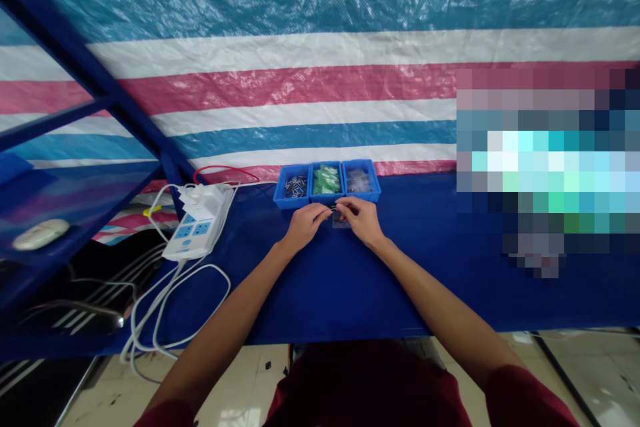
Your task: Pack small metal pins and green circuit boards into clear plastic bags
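While leaning over the blue table (345,287) toward the left bin (295,203), middle bin (326,199) and right bin (370,197) on the far side, working with left hand (303,223) and right hand (366,219) close together. Apparently only partway along, with clear bags (358,180) (right), green packets (327,179) (middle) and metal pieces (296,187) (left) remaining, without finished work in sight. Just near of the middle bin, by a small clear pouch (341,223), pinching a slender piece (334,209) between both hands' fingertips.

"How's the light?"
"Bright on the striped tarpaulin (320,3), with glare speckling it; the counter (330,300) lies dimmer."
"And sharpness?"
"Coarse pixel blocks obscure the right; the left edge looks stretched."
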{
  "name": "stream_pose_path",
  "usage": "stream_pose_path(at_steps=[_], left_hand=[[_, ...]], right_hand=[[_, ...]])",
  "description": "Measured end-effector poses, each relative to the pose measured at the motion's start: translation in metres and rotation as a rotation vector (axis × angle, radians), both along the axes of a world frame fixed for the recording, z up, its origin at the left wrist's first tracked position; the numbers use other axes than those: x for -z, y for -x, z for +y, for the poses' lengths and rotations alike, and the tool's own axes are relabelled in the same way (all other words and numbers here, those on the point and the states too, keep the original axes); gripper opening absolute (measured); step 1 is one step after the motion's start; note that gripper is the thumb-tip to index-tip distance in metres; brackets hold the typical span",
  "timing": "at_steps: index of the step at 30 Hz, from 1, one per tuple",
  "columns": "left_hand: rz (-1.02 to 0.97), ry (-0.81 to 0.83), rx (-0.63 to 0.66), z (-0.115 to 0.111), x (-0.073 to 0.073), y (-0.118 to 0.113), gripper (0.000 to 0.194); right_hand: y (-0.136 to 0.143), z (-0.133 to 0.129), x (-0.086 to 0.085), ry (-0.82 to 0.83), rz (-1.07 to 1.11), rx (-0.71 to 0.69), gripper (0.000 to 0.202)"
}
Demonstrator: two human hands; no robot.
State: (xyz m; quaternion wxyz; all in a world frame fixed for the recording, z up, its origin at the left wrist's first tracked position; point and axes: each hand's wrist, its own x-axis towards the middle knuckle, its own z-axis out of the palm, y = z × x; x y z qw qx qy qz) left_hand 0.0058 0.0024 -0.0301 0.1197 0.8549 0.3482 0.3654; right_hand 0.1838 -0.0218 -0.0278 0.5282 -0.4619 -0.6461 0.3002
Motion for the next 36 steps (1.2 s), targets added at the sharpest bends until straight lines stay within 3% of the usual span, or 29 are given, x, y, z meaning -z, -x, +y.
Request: stream_pose_path(at_steps=[4,8,17,22,26,36], left_hand=[[-0.031,-0.009,-0.027,-0.001,-0.003,0.001,0.045],[-0.028,0.014,-0.051,-0.003,-0.005,0.001,0.049],[-0.173,-0.072,-0.052,-0.008,-0.008,-0.002,0.031],[-0.285,0.104,-0.057,-0.010,-0.012,-0.005,0.028],[-0.406,0.257,-0.062,-0.009,-0.013,-0.006,0.032],[-0.470,0.319,-0.068,-0.008,-0.014,-0.007,0.031]], right_hand=[[-0.002,-0.002,-0.005,-0.086,-0.199,-0.049,0.027],[-0.001,-0.003,-0.006,-0.144,-0.250,-0.080,0.033],[0.000,-0.003,-0.003,-0.103,-0.306,-0.046,0.044],[0.000,-0.001,0.001,-0.093,-0.326,-0.049,0.049],[-0.001,0.000,0.001,-0.059,-0.317,0.030,0.052],[-0.003,-0.002,-0.002,-0.078,-0.292,0.077,0.051]])
